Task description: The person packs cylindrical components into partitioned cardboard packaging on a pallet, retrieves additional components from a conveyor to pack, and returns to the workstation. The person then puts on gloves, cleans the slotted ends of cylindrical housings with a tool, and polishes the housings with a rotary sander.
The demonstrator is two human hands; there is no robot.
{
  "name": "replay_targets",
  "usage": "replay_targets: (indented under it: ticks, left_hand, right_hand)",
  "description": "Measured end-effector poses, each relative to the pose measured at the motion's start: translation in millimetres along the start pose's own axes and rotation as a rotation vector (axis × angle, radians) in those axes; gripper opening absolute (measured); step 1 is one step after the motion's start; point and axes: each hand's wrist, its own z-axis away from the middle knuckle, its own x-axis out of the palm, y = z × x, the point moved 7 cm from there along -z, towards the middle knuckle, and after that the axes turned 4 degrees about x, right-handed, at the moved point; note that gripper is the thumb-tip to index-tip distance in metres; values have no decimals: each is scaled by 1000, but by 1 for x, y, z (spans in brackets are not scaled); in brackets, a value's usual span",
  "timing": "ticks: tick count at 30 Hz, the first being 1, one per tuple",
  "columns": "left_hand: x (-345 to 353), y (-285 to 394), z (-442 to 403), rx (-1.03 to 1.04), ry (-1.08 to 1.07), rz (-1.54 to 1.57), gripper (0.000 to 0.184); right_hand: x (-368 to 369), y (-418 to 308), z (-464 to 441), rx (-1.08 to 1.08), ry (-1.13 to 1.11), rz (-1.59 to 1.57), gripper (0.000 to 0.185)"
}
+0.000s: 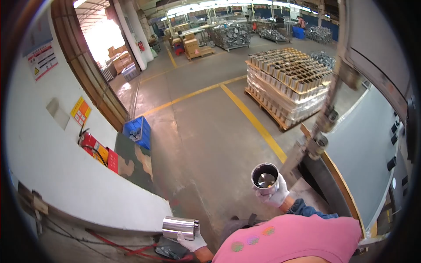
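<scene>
My left hand (193, 242), in a white glove, is closed around a shiny metal cylinder (177, 227) at the bottom of the head view. This cylinder lies on its side in the grip, its length running left to right. My right hand (278, 198), also gloved in white, grips a metal cup-like cylinder (265, 189) from below and the right. Its round mouth faces up toward me and shows a dark inner wall with a bright, reflective bottom. The two cylinders are held well apart. Fingers behind each cylinder are partly hidden.
Wrapped rows of metal cylinders stand on a wooden pallet (263, 108) ahead right. A machine with a grey panel (366, 131) is close on my right. A blue crate (142, 131) and a fire extinguisher (93, 145) stand left by the white wall (87, 188). Cartons (192, 47) sit farther back.
</scene>
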Motion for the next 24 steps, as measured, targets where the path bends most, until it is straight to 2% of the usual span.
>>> replay_targets:
  ticks: [1, 2, 4, 6, 8, 10, 13, 17, 22, 24]
  left_hand:
    - [23, -7, -18, -46, -92, 10, 60]
    - [42, -14, -36, -45, -96, 13, 60]
    - [83, -40, -70, -198, -187, 38, 62]
    - [94, -72, -108, -273, -157, 13, 63]
    - [130, -103, -123, -415, -243, 74, 62]
    - [164, -132, -135, -468, -220, 17, 57]
    - [198, -182, -163, -439, -239, -135, 63]
    - [259, -240, -205, -471, -301, -201, 63]
    - [360, -292, -277, -487, -294, -78, 67]
    - [402, -300, -298, -444, -389, -84, 69]
  right_hand:
    - [13, -9, -8, -9, -7, -37, 55]
    - [13, -19, -18, -52, 30, -73, 55]
    - [16, -38, -30, -147, 142, -104, 53]
    - [11, -60, -41, -246, 194, -87, 49]
    - [13, -77, -50, -306, 190, -159, 52]
    - [1, -101, -68, -319, 188, -252, 62]
    - [-9, -143, -104, -354, 108, -432, 63]
    - [-28, -218, -158, -401, 163, -368, 60]
    - [22, -323, -247, -416, 11, -456, 58]
    - [42, -361, -289, -378, -9, -477, 58]
